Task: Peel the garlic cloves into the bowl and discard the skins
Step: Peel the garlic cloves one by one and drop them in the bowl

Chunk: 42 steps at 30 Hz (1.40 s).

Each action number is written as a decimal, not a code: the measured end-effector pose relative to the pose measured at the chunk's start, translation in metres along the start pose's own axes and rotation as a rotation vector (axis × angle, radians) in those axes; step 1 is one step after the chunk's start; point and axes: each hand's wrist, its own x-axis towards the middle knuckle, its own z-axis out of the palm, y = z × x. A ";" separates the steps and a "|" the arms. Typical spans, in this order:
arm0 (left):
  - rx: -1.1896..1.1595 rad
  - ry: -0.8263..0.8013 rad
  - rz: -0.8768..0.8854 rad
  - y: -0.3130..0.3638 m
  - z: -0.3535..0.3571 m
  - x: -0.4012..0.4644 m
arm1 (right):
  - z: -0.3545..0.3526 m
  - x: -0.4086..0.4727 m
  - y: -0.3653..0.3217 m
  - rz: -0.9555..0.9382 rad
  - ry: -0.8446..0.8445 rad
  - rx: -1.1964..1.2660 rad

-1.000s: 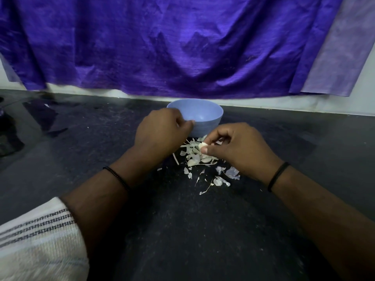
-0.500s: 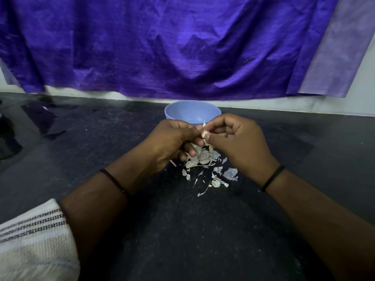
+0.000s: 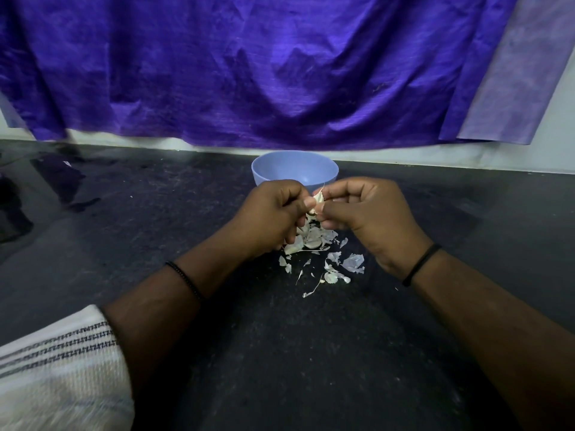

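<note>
Both hands pinch one garlic clove (image 3: 318, 203) between them, my left hand (image 3: 273, 214) and right hand (image 3: 370, 216) curled around it. Skins (image 3: 314, 244) lie at 6 o'clock below on the surface (image 3: 280, 353), the bowl (image 3: 294, 169) at 12 o'clock.

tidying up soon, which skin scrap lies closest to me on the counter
The thin curled sliver, alone at the near edge of the skin pile; every other scrap lies farther toward the bowl.

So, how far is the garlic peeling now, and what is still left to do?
Some peeling looks done: loose skins lie scattered on the dark counter. In hand: the left hand and right hand pinch one garlic clove between them, just in front of the blue bowl. Left: drop this clove in and discard the skins. What is inside the bowl cannot be seen.
</note>
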 end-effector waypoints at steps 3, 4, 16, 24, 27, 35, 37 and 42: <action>-0.102 -0.085 -0.051 -0.003 -0.003 0.002 | 0.000 -0.001 0.001 0.005 -0.006 -0.001; -0.152 -0.108 -0.069 -0.004 -0.004 0.002 | 0.000 -0.001 0.001 0.009 -0.007 0.015; -0.115 -0.004 -0.027 -0.008 -0.005 0.004 | -0.004 0.000 0.004 0.059 -0.007 -0.013; -0.009 0.119 0.039 -0.010 -0.004 0.004 | -0.002 -0.002 0.001 0.085 -0.023 0.036; 0.008 0.138 0.034 -0.007 -0.003 0.003 | -0.002 -0.002 0.002 0.056 -0.019 0.036; 0.008 0.210 0.042 -0.004 0.001 0.000 | -0.003 0.000 0.008 -0.121 0.032 -0.285; -0.022 0.217 0.021 -0.004 0.002 0.001 | -0.002 0.000 0.009 -0.116 0.040 -0.309; -0.088 0.197 -0.025 -0.004 0.001 0.002 | -0.003 0.003 0.005 -0.132 0.068 -0.343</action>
